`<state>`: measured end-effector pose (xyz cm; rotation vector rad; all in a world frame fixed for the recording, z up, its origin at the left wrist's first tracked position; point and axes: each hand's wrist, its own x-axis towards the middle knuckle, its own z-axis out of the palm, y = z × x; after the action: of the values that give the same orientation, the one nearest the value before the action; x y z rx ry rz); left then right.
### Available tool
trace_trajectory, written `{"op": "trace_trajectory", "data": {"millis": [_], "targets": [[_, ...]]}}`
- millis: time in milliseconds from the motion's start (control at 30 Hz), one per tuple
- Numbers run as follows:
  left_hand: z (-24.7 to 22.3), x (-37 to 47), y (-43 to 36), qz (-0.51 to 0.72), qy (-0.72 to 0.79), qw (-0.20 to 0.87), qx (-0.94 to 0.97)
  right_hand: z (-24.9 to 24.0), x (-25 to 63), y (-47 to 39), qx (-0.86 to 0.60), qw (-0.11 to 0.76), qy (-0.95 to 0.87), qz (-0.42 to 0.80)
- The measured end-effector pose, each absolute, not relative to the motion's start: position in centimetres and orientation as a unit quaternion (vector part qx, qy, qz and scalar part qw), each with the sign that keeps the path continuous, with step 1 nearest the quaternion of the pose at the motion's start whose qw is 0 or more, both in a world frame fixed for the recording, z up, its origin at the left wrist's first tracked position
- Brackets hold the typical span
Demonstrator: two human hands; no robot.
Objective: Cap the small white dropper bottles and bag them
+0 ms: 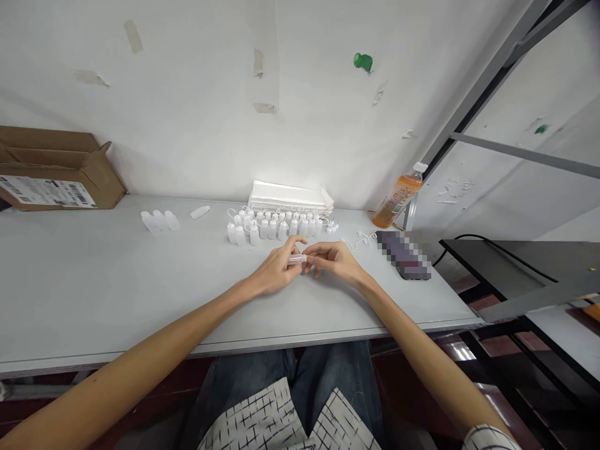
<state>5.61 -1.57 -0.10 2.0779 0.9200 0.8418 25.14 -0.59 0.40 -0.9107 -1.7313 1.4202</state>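
Note:
Near the middle of the grey table [187,300], my left hand [276,267] is closed around a small translucent bottle [295,259] lying sideways. The fingertips of my right hand [335,259] are pinched together at the bottle's right end; whatever small part they grip is too small to tell. Just beyond my hands stand several small white bottles [272,229] in rows, many with looped caps. Loose white caps [365,238] lie to the right of them. Farther left are a few bottles lying together [160,220] and a single one [200,212].
Behind the bottles is a stack of white trays or sheets [290,196]. An open cardboard box [60,169] sits at the far left. On the right are an orange drink bottle [396,200], a blurred phone-like object [403,255] and a metal frame [525,155].

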Motion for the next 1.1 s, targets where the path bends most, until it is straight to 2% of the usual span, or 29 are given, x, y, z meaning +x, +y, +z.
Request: {"op": "trace_trajectory", "data": {"millis": [367,633,900,1100], "targets": [[0.1,5.7,-1.3,0.305,0.358,0.358,0.807,0.4,25.0,-0.7,-0.360,0.348,-0.693,0.519],[-0.8,5.6,-1.7,0.280,0.363,0.262,0.849,-0.2,24.9,-0.4,-0.350,0.390,-0.673,0.522],[-0.8,5.5,-1.2,0.326,0.401,0.254,0.817,0.0,25.1,-0.5,-0.370,0.457,-0.664,0.461],[-1.3,5.4,-0.8,0.360,0.324,0.207,0.850,0.1,25.5,-0.7,-0.353,0.437,-0.680,0.471]]}}
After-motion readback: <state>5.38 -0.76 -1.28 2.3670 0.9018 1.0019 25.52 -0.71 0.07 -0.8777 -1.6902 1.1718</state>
